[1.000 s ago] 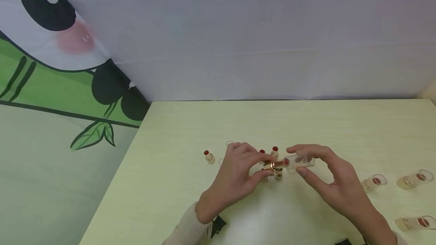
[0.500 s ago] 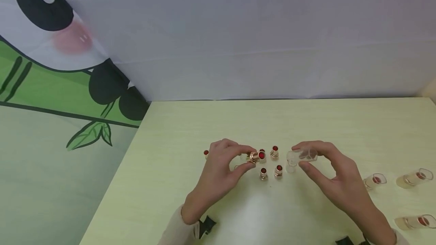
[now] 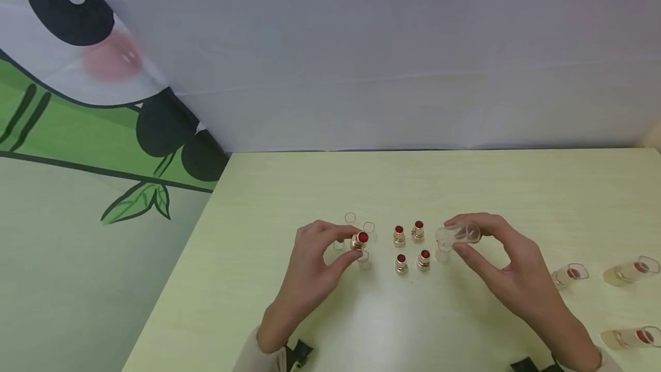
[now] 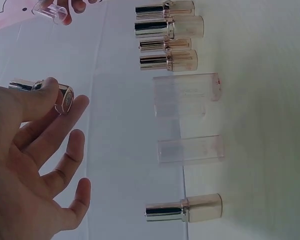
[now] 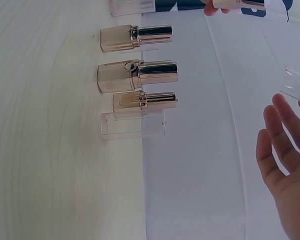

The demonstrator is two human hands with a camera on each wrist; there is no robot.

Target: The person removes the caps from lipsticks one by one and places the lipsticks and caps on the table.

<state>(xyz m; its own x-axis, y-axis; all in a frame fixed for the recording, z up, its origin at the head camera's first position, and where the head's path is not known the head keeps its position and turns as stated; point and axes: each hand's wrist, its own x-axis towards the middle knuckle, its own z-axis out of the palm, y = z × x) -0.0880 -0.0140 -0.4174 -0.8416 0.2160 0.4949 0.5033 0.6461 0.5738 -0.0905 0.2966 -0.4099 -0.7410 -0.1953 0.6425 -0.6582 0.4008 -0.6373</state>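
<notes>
Between thumb and index finger, my left hand [image 3: 312,274] pinches a gold lipstick [image 3: 359,240] with a red tip, raised above several clear caps [image 3: 364,257]. The left wrist view shows that lipstick [image 4: 22,85] held sideways, the other fingers of the hand [image 4: 35,145] loosely bent. My right hand [image 3: 508,263] pinches a clear cap [image 3: 467,233] by its sides, over another clear cap [image 3: 443,250] that stands on the table. In the right wrist view, the pinched cap [image 5: 294,84] is partly cut off at the edge.
Several uncapped lipsticks [image 3: 400,264] stand on the pale table [image 3: 268,314] between the hands. To the right stand several lipsticks with clear caps on, among them one [image 3: 627,272] near the right edge. A grey-white cloth [image 3: 392,56] hangs behind the table.
My left hand has moved left with the lipstick, away from the cap in my right hand; the lipstick's red tip has turned toward the head camera. The right hand has shifted slightly.
</notes>
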